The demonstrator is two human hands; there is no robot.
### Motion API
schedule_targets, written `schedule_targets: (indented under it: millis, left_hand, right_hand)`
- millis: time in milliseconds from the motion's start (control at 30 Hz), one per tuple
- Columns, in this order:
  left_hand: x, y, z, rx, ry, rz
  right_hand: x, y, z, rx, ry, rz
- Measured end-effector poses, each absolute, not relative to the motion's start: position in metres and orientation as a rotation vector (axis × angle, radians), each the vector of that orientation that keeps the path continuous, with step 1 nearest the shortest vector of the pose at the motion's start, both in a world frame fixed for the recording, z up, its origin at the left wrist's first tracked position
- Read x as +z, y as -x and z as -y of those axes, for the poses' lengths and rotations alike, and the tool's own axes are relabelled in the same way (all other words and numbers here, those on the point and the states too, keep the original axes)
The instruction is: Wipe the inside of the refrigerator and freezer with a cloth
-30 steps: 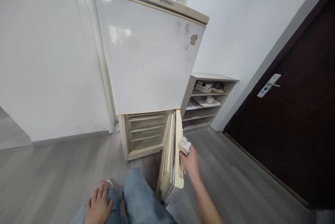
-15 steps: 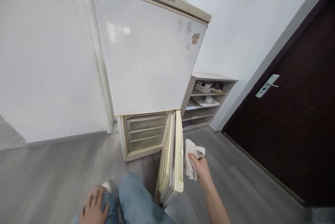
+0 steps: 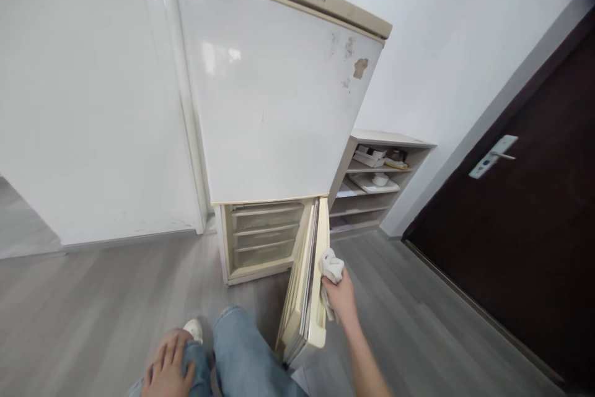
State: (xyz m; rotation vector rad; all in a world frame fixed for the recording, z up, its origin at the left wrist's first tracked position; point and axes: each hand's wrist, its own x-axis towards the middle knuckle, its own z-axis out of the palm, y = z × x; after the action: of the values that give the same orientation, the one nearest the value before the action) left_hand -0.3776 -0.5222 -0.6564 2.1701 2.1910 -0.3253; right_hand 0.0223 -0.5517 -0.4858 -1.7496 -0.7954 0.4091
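An old cream fridge [image 3: 274, 100] stands against the wall, its upper door closed. The lower freezer door [image 3: 307, 279] hangs open toward me, showing several drawers [image 3: 263, 233] inside. My right hand [image 3: 339, 298] is closed on a crumpled white cloth [image 3: 331, 267] and presses it against the outer face of the open door. My left hand [image 3: 168, 369] lies flat on my knee in blue jeans, fingers apart, holding nothing.
A low open shelf unit [image 3: 372, 180] with small items stands right of the fridge. A dark door [image 3: 520, 211] with a metal handle fills the right side. Grey wood flooring [image 3: 93, 310] spreads around; a white wall panel is at left.
My right hand had pulled away from the door with the cloth half a second ago; it is now back against the door's outer face. My left hand stayed on the knee.
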Motion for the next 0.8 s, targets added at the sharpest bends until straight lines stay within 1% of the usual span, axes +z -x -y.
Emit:
schedule_targets:
  millis: [467, 800]
  left_hand:
    - [-0.648, 0.382, 0.529, -0.334, -2.133, -2.202]
    - [-0.655, 0.402, 0.538, -0.304, -2.043, -2.287]
  right_hand:
    - [-0.496, -0.025, 0.530, 0.437, 1.641, 0.780]
    - [-0.496, -0.009, 0.517, 0.413, 1.615, 0.800]
